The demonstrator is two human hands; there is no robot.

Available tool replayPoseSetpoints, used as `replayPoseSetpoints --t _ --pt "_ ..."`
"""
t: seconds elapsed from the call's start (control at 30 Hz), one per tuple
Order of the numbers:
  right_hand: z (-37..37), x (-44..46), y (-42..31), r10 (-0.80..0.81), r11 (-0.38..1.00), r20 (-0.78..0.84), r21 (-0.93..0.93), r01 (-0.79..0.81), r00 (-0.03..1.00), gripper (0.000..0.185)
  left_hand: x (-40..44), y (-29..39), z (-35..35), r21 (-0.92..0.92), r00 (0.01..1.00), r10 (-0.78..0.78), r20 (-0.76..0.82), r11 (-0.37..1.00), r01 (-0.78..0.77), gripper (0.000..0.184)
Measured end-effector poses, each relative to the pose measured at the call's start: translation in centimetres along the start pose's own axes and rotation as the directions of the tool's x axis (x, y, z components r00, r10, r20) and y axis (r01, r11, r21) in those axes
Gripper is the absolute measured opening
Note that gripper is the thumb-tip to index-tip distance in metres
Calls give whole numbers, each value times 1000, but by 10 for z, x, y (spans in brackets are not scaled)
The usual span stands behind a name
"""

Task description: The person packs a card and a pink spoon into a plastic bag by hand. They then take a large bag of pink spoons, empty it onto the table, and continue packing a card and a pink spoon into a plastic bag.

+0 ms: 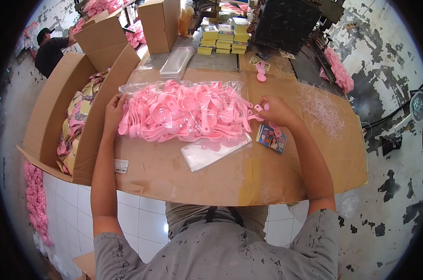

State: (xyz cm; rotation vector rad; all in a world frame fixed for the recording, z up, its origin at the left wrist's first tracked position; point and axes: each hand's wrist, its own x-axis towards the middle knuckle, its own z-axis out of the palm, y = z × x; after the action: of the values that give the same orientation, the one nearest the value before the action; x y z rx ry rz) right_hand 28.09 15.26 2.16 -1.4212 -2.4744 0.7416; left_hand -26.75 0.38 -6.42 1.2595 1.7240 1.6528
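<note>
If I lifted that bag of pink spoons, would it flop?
The bag would probably sag, since its thin plastic looks wrinkled and pink spoons lie jumbled inside. It might spill near the right hand, where spoons seem to poke out.

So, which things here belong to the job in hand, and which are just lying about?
Seemingly in use:
bag of pink spoons, at the left hand
pink spoons, at the right hand
picture cards

Probably just lying about:
tangled strands
white label
</note>
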Motion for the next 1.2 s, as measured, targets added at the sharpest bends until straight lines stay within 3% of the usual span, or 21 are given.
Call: replayPoseSetpoints --t 0.07,0.17,0.27,0.37,0.43,0.47,0.5,0.53,0.6,0.7,0.8,0.9,1.0,1.1,1.2 --pt "-14 6 1 38 999 89 34 -41 995 37 1 -3 -2 16 1000 20 11 1000 -20 25" --pt "-37 30 17 44 964 151 253 -82 988 38 0 0 -1 33 1000 19 9 999 -19 24" --pt "-60 74 45 38 989 -67 147 -27 997 40 0 2 1 16 1000 7 8 1000 -7 25" --pt "-54 118 62 102 909 -561 388 152 822 38 -1 5 2 29 1000 12 12 999 -13 25" --pt "-43 115 61 -266 961 -699 -137 241 663 38 -4 10 2 36 1000 17 12 999 -18 24" --pt "-37 111 61 -459 886 -681 -398 238 570 38 -5 11 3 31 1000 17 14 999 -17 24" --pt "-33 93 49 -387 922 -487 -188 338 783 40 -5 11 3 26 1000 15 16 1000 -15 24" --pt "-31 66 26 -339 933 -222 46 357 914 41 -4 10 2 20 1000 20 18 1000 -20 24" --pt "-22 18 -16 -163 984 185 101 146 969 45 -1 5 2 10 999 25 24 1000 -25 24" --pt "-1 -35 -52 -106 958 -39 -271 92 994 40 4 -3 -3 60 999 19 47 998 -21 24" --pt "8 -24 -14 -276 953 -41 -139 268 960 40 2 1 0 74 998 52 30 996 -54 26" --pt "-11 -11 0 -260 961 109 -70 268 959 38 2 1 0 63 999 44 28 997 -46 26" --pt "-33 -4 13 -140 971 153 216 105 978 38 -1 4 1 60 999 39 20 997 -40 26" --pt "-76 8 16 -42 978 154 208 9 987 37 -2 6 1 76 999 31 22 997 -33 26" --pt "-86 46 44 82 959 -98 280 -52 992 42 1 0 0 74 999 48 16 996 -49 25"
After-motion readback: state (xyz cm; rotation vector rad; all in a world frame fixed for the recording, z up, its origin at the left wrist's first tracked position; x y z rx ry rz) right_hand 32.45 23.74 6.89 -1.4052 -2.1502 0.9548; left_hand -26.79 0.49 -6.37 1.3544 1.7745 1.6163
